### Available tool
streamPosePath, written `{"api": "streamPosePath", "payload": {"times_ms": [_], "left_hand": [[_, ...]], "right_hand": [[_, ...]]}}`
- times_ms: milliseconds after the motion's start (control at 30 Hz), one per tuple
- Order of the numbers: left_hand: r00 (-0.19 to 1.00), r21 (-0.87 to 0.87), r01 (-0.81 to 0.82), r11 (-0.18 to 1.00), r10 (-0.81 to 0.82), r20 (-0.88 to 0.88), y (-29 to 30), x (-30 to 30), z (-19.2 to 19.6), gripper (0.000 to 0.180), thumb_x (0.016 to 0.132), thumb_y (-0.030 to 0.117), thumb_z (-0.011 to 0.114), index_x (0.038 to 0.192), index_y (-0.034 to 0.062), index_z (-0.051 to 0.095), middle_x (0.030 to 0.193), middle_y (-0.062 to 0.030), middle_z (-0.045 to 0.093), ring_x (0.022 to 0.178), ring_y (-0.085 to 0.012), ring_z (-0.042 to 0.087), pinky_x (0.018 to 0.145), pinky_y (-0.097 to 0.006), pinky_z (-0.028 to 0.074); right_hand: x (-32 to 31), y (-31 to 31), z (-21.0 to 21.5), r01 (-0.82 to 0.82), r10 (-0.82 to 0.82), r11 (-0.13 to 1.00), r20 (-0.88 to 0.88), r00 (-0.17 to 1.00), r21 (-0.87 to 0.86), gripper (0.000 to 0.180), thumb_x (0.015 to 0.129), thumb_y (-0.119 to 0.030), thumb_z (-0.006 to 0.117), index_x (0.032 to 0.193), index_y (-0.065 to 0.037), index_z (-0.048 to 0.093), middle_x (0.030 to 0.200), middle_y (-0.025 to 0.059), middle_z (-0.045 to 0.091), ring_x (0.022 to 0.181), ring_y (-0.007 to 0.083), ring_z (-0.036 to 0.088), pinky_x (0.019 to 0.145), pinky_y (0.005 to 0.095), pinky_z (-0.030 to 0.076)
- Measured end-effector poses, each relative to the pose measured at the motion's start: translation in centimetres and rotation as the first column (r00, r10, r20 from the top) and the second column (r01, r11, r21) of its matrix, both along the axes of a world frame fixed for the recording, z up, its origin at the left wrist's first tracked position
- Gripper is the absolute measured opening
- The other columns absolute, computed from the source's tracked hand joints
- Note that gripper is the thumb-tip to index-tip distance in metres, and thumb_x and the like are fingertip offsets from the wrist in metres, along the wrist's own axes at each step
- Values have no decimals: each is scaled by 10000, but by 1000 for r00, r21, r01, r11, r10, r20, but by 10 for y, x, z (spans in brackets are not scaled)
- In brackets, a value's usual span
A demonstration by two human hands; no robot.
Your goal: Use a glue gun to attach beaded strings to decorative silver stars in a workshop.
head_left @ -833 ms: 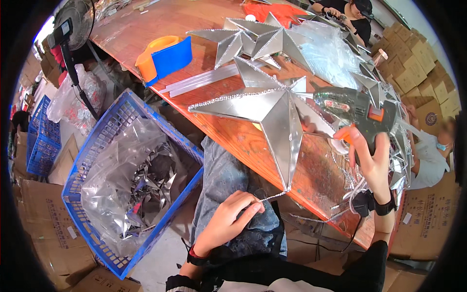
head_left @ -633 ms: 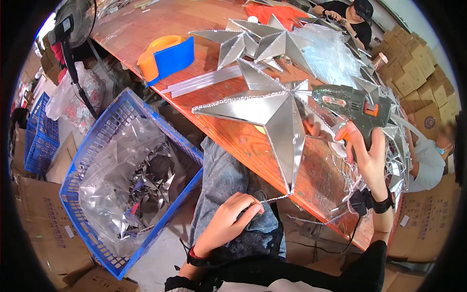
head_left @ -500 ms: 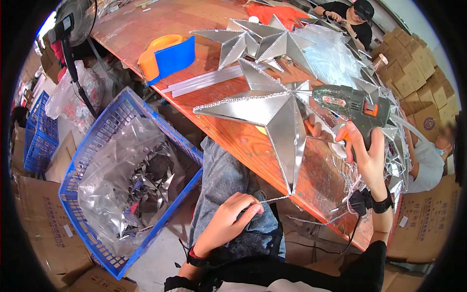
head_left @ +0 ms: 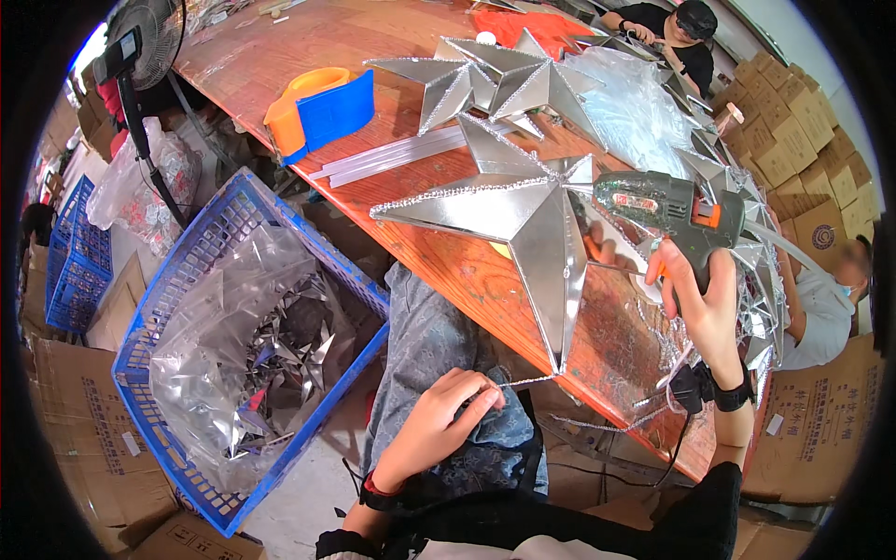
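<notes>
One silver star (head_left: 532, 215) sits at the table's edge (head_left: 448, 266), apparently being glued, with the right hand (head_left: 705, 299) wrapped round the glue gun (head_left: 649, 201) and the left hand (head_left: 443, 415) pinching a silver strand (head_left: 532, 381). The next move likely calls for keeping that strand taut; the glue gun sits slightly lower than before

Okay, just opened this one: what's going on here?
The person's right hand holds a dark green plastic glue gun pointed at the centre of a large silver metallic star by the edge of a red-brown wooden table. The left hand pinches a thin, sparkly silver cord running to the star's lowest tip.
</notes>
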State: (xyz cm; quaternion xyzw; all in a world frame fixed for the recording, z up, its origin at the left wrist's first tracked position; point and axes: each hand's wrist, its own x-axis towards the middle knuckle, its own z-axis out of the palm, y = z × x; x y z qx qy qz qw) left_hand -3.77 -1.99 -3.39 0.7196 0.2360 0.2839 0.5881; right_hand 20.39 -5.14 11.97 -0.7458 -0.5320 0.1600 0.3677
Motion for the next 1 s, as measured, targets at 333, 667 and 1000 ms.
{"api": "streamPosePath", "payload": {"times_ms": [333,667,1000], "left_hand": [[999,-13,-38,999,37,-27,-2,-3,-2,137,898,109,516,847,2,584,819,-91,603,801,-238,565,747,-322,443],[987,54,-18,998,26,-158,-7,-16,-2,138,892,67,494,835,-5,597,796,-96,605,784,-221,573,735,-298,437],[974,94,139,986,-119,-192,-30,-16,-9,164,911,120,482,838,12,582,804,-113,599,788,-285,558,739,-348,421]], "right_hand": [[-15,-24,11,49,-49,995,-2,999,92,225,870,-208,612,803,6,591,665,4,562,523,56,453,455,219,356],[110,-47,-29,271,-274,961,323,906,56,233,852,-202,643,855,28,607,678,-54,511,594,8,384,488,196,292],[132,-49,-53,265,-249,959,151,957,-97,303,856,-291,629,918,5,637,706,59,601,653,109,556,604,265,438]]}}
